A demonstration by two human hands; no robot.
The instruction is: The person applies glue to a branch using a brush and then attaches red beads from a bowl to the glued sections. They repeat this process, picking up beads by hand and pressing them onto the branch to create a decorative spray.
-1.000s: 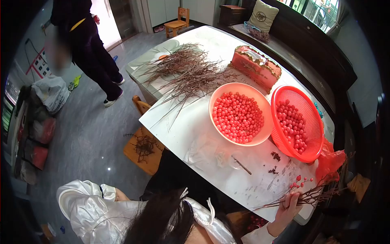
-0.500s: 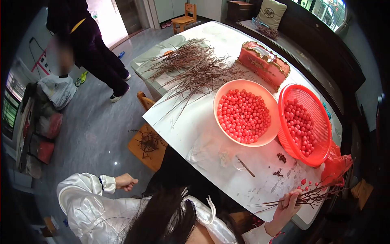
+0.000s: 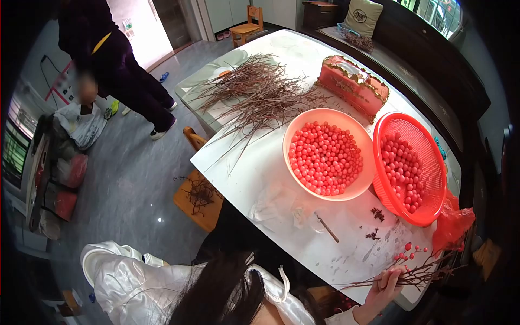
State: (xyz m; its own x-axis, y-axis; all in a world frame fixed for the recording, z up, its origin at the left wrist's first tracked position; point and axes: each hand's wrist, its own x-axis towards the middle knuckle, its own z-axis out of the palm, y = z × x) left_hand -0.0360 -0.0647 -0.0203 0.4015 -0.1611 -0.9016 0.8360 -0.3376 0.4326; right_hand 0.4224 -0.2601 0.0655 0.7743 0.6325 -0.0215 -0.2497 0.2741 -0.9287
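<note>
At the table's near right corner, my right hand (image 3: 383, 287) is closed around a bundle of thin brown twigs (image 3: 428, 272). Several red berries (image 3: 407, 253) show at the upper side of the bundle. My left hand is hidden; only the white satin sleeve (image 3: 116, 279) appears at lower left. Farther up the table stands a pink bowl (image 3: 291, 176) full of coral-red beads (image 3: 325, 157). Beside it, a red mesh basket (image 3: 430, 162) holds more beads. A thin brown stick (image 3: 327, 228) and small dark sprigs (image 3: 377, 214) lie near the bowl.
A large pile of twigs (image 3: 254, 92) covers the table's far left, next to a pink decorated box (image 3: 352, 86). A red plastic bag (image 3: 454, 223) sits at the right edge. More twigs (image 3: 199, 194) lie on a wooden stool (image 3: 197, 214). Another person (image 3: 116, 70) stands at left.
My left hand has dropped out of sight behind its sleeve. My right hand still grips the twigs, shifted slightly down, and more red berries show. The other person's hand is now nearer the white bag.
</note>
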